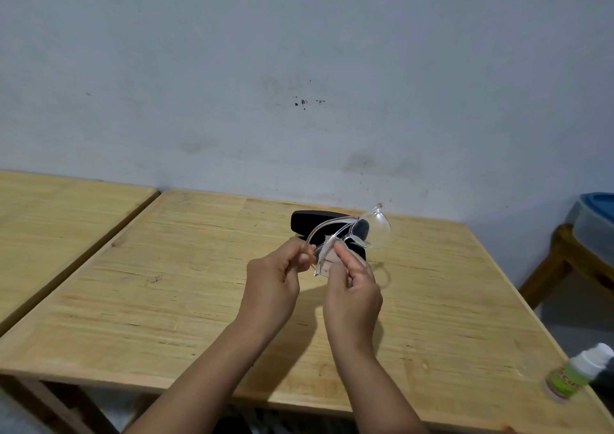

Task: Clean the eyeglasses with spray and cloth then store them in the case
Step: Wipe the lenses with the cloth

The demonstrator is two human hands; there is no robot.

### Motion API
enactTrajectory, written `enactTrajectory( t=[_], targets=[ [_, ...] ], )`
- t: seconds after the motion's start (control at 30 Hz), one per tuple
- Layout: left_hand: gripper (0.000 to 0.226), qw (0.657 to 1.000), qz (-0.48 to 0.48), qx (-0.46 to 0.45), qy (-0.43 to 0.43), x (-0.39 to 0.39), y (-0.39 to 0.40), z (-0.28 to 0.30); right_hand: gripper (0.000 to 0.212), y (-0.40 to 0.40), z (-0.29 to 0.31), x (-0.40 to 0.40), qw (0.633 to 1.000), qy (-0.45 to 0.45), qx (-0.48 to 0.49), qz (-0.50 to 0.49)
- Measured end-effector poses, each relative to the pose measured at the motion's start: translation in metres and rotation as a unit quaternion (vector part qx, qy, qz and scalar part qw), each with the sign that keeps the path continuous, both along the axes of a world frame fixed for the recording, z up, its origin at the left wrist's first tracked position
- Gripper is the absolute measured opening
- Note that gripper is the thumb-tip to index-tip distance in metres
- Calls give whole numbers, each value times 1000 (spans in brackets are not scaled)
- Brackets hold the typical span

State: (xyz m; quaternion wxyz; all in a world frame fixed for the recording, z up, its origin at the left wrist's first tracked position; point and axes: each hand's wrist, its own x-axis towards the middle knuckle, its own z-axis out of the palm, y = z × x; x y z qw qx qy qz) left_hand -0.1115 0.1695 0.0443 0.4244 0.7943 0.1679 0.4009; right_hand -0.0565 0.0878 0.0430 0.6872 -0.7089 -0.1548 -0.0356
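Clear-framed eyeglasses (375, 227) are held up above the wooden table (166, 300), in front of an open black case (305, 219) lying near the table's far edge. My left hand (275, 284) pinches the end of one temple arm. My right hand (354, 292) grips the frame near the closer lens, which it partly hides. The far lens points up and right. A small spray bottle (578, 372) with a green label and white cap lies at the table's front right corner. No cloth is visible.
A second wooden table (50, 227) stands to the left with a narrow gap between. At the right, a wooden stool (561, 260) carries a clear bin with a blue lid (594, 221). A grey wall rises behind.
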Motion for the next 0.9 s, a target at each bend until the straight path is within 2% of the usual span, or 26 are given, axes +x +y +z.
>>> enactTrajectory(
  t=[0.13, 0.3, 0.63, 0.77, 0.9],
  targets=[
    [53, 1000, 2, 15, -6, 2, 2, -2, 21, 1, -1, 4, 999, 25, 13, 16],
    [39, 1000, -2, 29, -9, 8, 6, 1, 18, 1, -2, 7, 999, 15, -29, 39],
    [52, 1000, 3, 28, -1, 1, 12, 7, 17, -4, 12, 12, 983, 57, -64, 163],
    [51, 1000, 8, 21, -4, 0, 18, 7, 17, -12, 22, 11, 979, 26, -95, 179],
    [57, 999, 22, 24, 0, -2, 23, 6, 19, -14, 19, 14, 982, -29, -137, 127]
  ],
)
